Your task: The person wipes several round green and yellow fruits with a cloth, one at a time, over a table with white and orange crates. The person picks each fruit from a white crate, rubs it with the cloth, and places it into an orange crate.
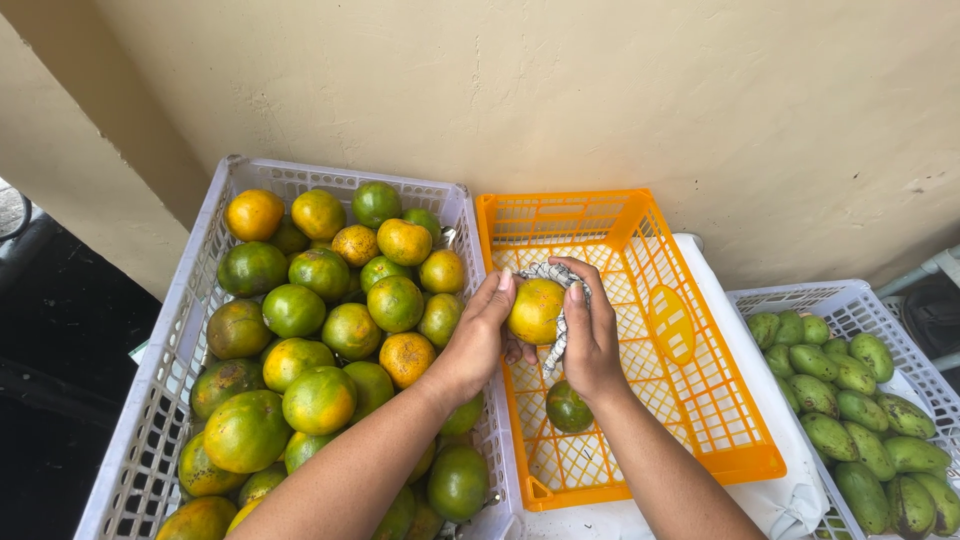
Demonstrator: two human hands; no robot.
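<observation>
Background: cream plaster wall behind three plastic crates.
Orange (535, 310): round, no clear long axis, held above the orange crate (700, 420).
Left hand (478, 338): reaching in from the left, fingers cupping the orange.
Right hand (592, 335): fingers pressing a patterned cloth (556, 335) around the orange.
White crate (165, 390): full of green-yellow oranges.

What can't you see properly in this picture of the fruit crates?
All in the head view:
- Yellow-green orange: its back is covered by the left hand, the right hand and a patterned cloth.
- White crate: its lower oranges are buried under the top ones, and its near end is cut off by the bottom edge.
- Crate of green mangoes: cut off at the right edge.
</observation>
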